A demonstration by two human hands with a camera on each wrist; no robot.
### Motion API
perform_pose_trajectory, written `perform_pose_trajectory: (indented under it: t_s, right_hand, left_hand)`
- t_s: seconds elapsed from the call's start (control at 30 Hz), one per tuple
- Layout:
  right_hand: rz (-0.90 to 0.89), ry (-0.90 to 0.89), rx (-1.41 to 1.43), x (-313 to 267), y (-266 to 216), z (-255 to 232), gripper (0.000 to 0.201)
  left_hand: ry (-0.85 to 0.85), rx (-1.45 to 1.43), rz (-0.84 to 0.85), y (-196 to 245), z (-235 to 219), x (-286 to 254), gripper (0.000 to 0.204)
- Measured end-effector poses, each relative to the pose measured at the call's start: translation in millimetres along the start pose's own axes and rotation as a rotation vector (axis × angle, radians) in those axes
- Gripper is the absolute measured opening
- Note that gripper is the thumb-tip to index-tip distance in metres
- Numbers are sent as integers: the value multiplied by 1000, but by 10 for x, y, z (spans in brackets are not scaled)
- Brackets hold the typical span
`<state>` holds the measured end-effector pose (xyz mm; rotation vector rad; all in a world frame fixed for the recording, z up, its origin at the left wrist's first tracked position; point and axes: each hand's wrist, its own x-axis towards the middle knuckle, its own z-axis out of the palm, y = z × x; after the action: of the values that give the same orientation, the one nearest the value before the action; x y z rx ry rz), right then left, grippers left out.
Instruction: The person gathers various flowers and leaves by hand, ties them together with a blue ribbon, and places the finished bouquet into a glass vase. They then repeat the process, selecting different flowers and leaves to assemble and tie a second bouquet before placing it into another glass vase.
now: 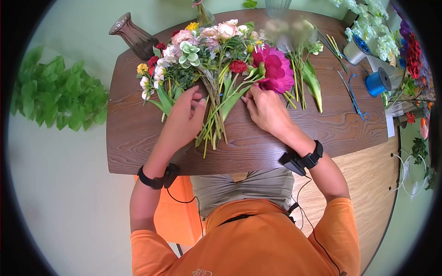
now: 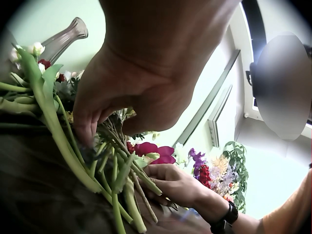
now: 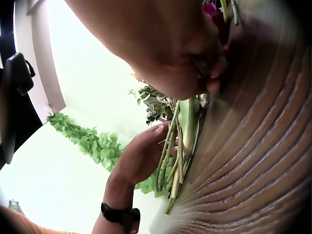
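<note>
A mixed bouquet with pale pink roses [image 1: 227, 31] lies on the table, its bundled stems [image 1: 212, 110] pointing toward the person. Close to the left side of those stems is the left hand [image 1: 183, 120], fingers loosely bent; the left wrist view shows this hand [image 2: 141, 87] over the stems [image 2: 119, 170]. The right hand [image 1: 271, 112] is right of the bundle, beside a long green leaf and below a magenta flower [image 1: 275, 69]. Its fingers are bent close together in the right wrist view, where the hand [image 3: 180, 58] hides what may lie between them. Small blue bits show among the stems.
A purple glass vase [image 1: 133, 37] stands at the back left. Loose stems and leaves [image 1: 312, 83] lie right of the bouquet. Farther right are scissors [image 1: 352, 94] and blue and white spools [image 1: 378, 82]. Leafy greenery [image 1: 60, 92] hangs at the left.
</note>
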<state>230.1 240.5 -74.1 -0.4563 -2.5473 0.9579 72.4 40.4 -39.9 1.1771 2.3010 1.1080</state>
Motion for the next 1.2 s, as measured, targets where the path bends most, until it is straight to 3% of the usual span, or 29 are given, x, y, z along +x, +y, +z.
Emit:
perform_pose_trajectory:
  t_s: [0.1, 0.2, 0.27, 0.4, 0.47, 0.67, 0.87, 1.2]
  right_hand:
    - [54, -5, -19, 13, -1, -3, 15]
    - [66, -8, -22, 43, -3, 23, 17]
    - [85, -21, -34, 61, 0, 33, 17]
    - [84, -6, -10, 106, -3, 53, 18]
    - [85, -5, -5, 121, 2, 61, 18]
    - [133, 35, -12, 187, -2, 74, 19]
    - [97, 37, 64, 236, -15, 67, 19]
    - [157, -9, 26, 195, 1, 0, 20]
  left_hand:
    - [-89, -139, -36, -328, 0, 130, 51]
    - [-176, -127, 34, -298, -38, 270, 50]
    - [-190, 118, 46, -190, -56, 355, 37]
    - [-152, 303, 75, -186, -37, 462, 23]
    - [-25, 252, 283, -288, 22, 500, 9]
    - [106, 438, 311, -405, 75, 519, 15]
    - [14, 403, 154, -244, 79, 468, 16]
    - [51, 592, 227, -479, 121, 503, 15]
